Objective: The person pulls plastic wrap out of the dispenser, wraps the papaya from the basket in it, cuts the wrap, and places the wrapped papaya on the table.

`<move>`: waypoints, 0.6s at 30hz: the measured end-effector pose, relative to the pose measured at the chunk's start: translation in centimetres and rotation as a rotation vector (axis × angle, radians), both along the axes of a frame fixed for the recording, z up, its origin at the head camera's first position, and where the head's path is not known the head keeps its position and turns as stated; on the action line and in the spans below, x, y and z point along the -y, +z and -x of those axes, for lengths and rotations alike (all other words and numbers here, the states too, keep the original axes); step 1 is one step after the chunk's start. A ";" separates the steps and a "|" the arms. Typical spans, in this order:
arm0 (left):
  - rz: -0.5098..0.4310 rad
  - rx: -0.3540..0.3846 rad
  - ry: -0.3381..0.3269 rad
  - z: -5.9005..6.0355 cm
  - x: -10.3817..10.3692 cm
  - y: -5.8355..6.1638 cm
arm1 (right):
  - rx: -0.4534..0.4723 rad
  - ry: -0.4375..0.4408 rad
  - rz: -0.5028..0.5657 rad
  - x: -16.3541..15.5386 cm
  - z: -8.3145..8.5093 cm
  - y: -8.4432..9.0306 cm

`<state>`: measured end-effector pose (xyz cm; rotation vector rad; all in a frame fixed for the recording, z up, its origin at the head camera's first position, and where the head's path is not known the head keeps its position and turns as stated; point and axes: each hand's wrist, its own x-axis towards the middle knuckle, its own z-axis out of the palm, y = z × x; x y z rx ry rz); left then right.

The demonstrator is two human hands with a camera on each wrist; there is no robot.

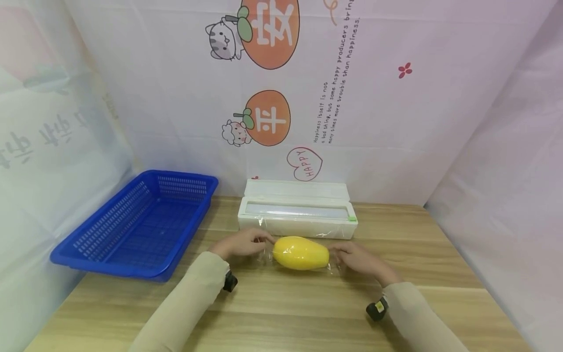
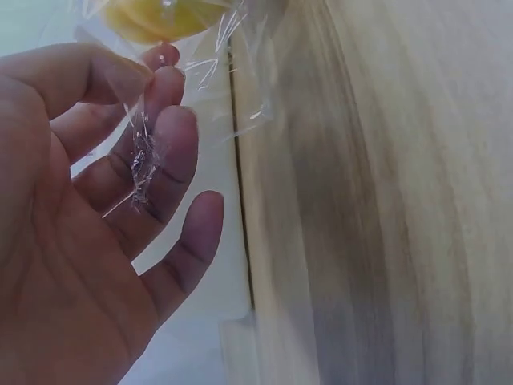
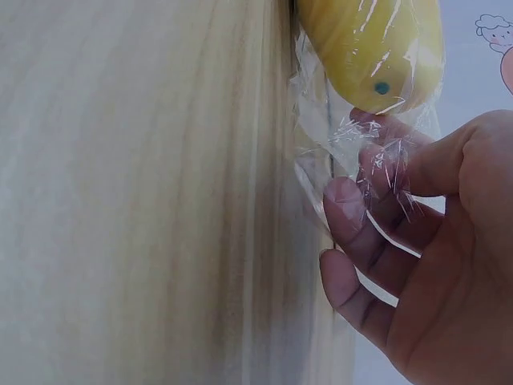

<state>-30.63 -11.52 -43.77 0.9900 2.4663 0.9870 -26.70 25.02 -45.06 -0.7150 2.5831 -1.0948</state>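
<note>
A yellow papaya-shaped fruit (image 1: 301, 253), wrapped in clear plastic film, lies crosswise between the two hands in the head view. At its left end the left hand (image 1: 244, 242) pinches a twisted tail of the plastic film (image 2: 143, 164) between thumb and index finger, the other fingers loosely bent. On the opposite end, the right hand (image 1: 358, 258) pinches the gathered film (image 3: 385, 160) with thumb and fingers. A small dark green spot marks the fruit's tip (image 3: 382, 88) in the right wrist view.
Behind the fruit stands a white cling-film box (image 1: 299, 226) with its lid raised and a green slider at its right end. A blue plastic basket (image 1: 176, 254) sits at the left on the wooden table (image 1: 281, 313). Printed cloth (image 1: 374, 122) hangs around the back and sides.
</note>
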 end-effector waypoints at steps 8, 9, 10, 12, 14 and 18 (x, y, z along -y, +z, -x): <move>0.019 -0.316 0.062 -1.1 -0.1 0.7 | -0.045 0.020 0.016 -0.2 -0.1 -0.6; 0.020 -0.383 0.059 -1.6 -0.4 1.1 | -0.044 0.021 0.019 -0.1 -0.1 -0.7; 0.015 -0.445 0.048 -2.1 -0.8 1.6 | -0.042 0.021 0.023 -0.1 -0.1 -0.7; 0.006 -0.564 0.014 -3.1 -1.7 2.4 | -0.038 0.018 0.028 -0.1 -0.2 -0.8; 0.005 -0.649 -0.035 -3.9 -2.6 2.7 | -0.037 0.008 0.025 -0.1 -0.2 -0.8; 0.103 -0.732 -0.058 -4.5 -4.0 2.4 | -0.029 -0.002 0.033 -0.1 -0.3 -0.6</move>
